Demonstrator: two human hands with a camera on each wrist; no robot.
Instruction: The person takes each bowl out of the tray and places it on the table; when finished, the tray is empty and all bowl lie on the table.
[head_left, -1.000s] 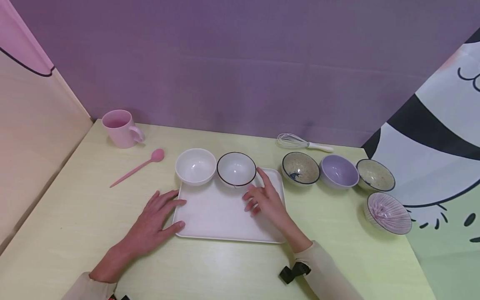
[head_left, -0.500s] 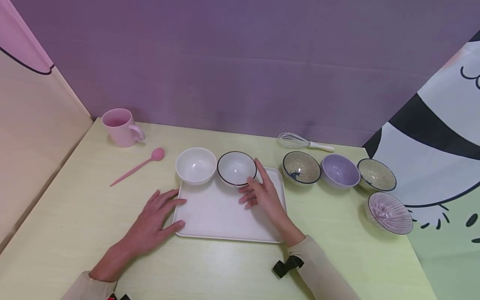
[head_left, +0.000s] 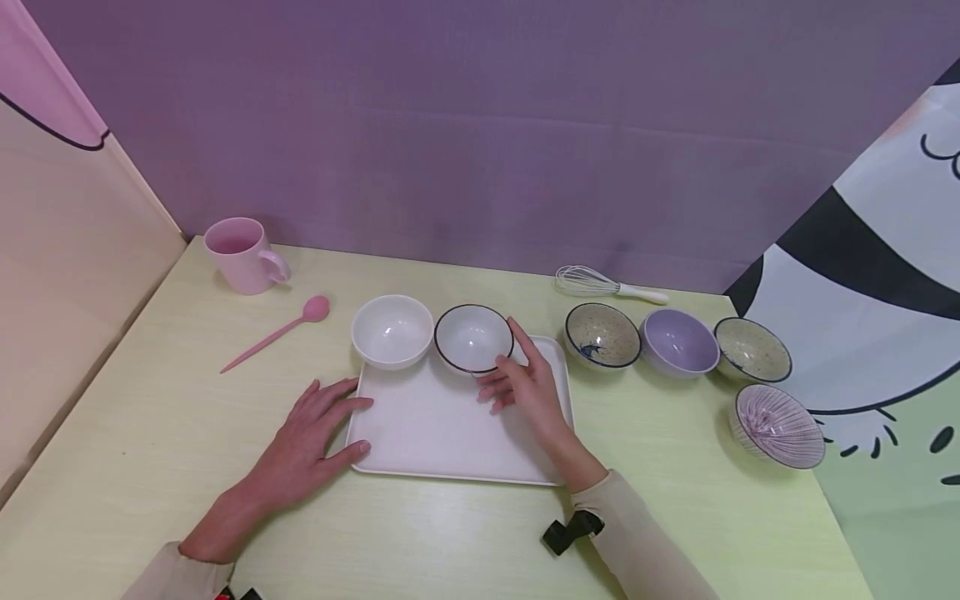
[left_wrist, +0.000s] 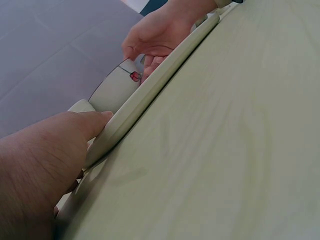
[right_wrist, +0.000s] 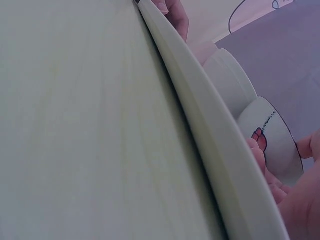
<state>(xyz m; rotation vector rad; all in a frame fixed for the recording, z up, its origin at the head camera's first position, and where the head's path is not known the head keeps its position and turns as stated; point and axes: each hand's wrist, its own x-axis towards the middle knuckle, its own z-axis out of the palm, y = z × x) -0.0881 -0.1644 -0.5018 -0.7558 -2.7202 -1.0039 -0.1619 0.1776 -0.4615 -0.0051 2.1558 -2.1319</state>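
Note:
A white tray (head_left: 450, 442) lies on the table, a plain white bowl (head_left: 392, 333) and a white bowl with a dark rim (head_left: 474, 337) side by side at its far edge. The right hand (head_left: 532, 396) curls round the right side of the dark-rimmed bowl, index finger along the side and thumb at the near rim. In the right wrist view its fingers lie against the wall of that bowl (right_wrist: 275, 145), which bears a red flower. With fingers spread, the left hand (head_left: 300, 450) rests at the tray's left edge; its thumb touches the tray's rim (left_wrist: 150, 97) in the left wrist view.
Behind on the left stand a pink mug (head_left: 242, 258) and a pink spoon (head_left: 273, 335). To the right are a speckled bowl (head_left: 602, 336), a purple bowl (head_left: 680, 343), another speckled bowl (head_left: 753, 350) and a striped bowl (head_left: 778, 427). A whisk (head_left: 609, 286) lies behind them.
The right hand has shifted slightly forward and left, closing round the dark-rimmed bowl's side. The left hand has kept its place at the tray.

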